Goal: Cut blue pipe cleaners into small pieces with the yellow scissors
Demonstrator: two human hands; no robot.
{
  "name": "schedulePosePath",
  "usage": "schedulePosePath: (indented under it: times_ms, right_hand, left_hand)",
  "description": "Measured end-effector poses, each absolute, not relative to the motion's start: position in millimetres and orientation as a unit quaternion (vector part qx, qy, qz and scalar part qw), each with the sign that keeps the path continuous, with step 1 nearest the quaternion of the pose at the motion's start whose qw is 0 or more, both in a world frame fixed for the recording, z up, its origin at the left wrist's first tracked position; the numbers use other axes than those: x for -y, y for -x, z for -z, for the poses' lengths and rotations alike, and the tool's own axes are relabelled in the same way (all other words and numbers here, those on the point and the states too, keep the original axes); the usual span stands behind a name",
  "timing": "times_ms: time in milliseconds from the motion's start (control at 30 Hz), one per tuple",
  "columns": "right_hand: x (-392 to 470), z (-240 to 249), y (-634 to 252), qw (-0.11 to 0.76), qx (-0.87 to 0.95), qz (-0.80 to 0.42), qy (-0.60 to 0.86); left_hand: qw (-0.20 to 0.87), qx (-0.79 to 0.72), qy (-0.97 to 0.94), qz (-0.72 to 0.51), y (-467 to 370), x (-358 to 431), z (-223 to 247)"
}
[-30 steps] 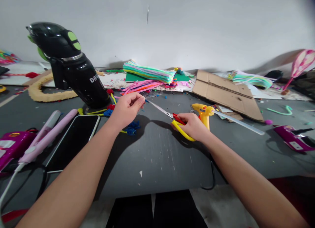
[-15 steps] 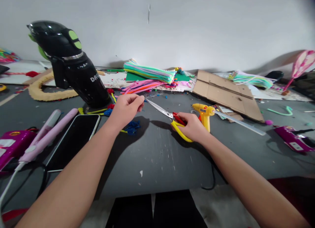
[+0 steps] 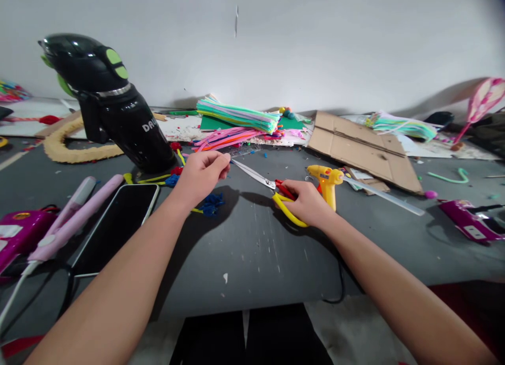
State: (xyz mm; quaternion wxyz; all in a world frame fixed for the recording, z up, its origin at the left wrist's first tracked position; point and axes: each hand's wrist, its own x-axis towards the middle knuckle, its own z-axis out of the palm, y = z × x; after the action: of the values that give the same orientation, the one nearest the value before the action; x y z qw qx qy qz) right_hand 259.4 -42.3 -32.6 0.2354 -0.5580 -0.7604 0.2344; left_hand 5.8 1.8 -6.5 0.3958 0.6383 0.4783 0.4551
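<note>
My right hand (image 3: 310,201) is closed round the yellow and red handles of a pair of scissors (image 3: 254,174). The blades point left and look nearly closed, their tips close to the fingertips of my left hand (image 3: 207,171). That left hand is pinched, thumb against fingers; whatever is between them is too small or hidden to make out. Below it on the table lies a bunch of blue fuzzy pieces (image 3: 212,204) with a yellow stem. A yellow glue gun (image 3: 326,178) with a clear glue stick stands just behind my right hand.
On the left are a black bottle (image 3: 126,128), a phone (image 3: 118,228), a pink hair straightener (image 3: 79,215) and a beige ring (image 3: 59,149). Pastel pipe cleaners (image 3: 239,114) lie at the back beside flattened cardboard (image 3: 363,152). A purple device (image 3: 471,220) sits at right.
Both hands and the scissors hold almost the same pose. The whole view has shifted very slightly.
</note>
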Motion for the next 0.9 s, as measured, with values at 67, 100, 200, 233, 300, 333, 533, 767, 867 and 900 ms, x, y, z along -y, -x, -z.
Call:
schedulePosePath:
  times_ms: [67,100,200,233,300,333,533,767,867,900]
  right_hand:
    - [42.2,32.6,-259.3,0.233,0.759,-0.235,0.561]
    - [42.1,32.7,-259.3,0.233,0.758,-0.235,0.562]
    - [41.9,32.9,-259.4,0.232,0.758,-0.232,0.564]
    - [41.8,32.8,-259.4,0.231,0.758,-0.231,0.564]
    - [41.6,32.5,-259.3,0.23,0.756,-0.23,0.568]
    - [41.5,32.4,-259.2,0.229,0.756,-0.23,0.569]
    - [41.3,34.5,-260.3,0.235,0.751,-0.231,0.573]
    - [42.6,38.0,-261.4,0.245,0.74,-0.252,0.573]
    - [42.5,37.9,-260.8,0.242,0.747,-0.25,0.566]
    - [42.4,37.7,-260.8,0.241,0.749,-0.25,0.565]
  left_hand:
    - [0.397,-0.48,-0.637,-0.454,-5.8,-2.1,6.8]
    - [0.397,-0.481,-0.636,-0.455,-5.8,-2.3,7.0]
    - [0.399,-0.48,-0.634,-0.457,-5.8,-2.7,7.5]
    - [0.402,-0.48,-0.632,-0.457,-5.9,-2.8,7.6]
    - [0.408,-0.479,-0.629,-0.456,-6.1,-2.9,7.7]
    - [0.41,-0.48,-0.628,-0.456,-6.1,-2.9,7.7]
    - [0.406,-0.48,-0.631,-0.455,-5.6,-3.9,8.0]
    - [0.409,-0.477,-0.627,-0.461,-5.8,-2.6,6.4]
    - [0.408,-0.479,-0.626,-0.461,-5.8,-1.8,5.7]
    - [0.407,-0.479,-0.627,-0.46,-5.7,-1.8,5.6]
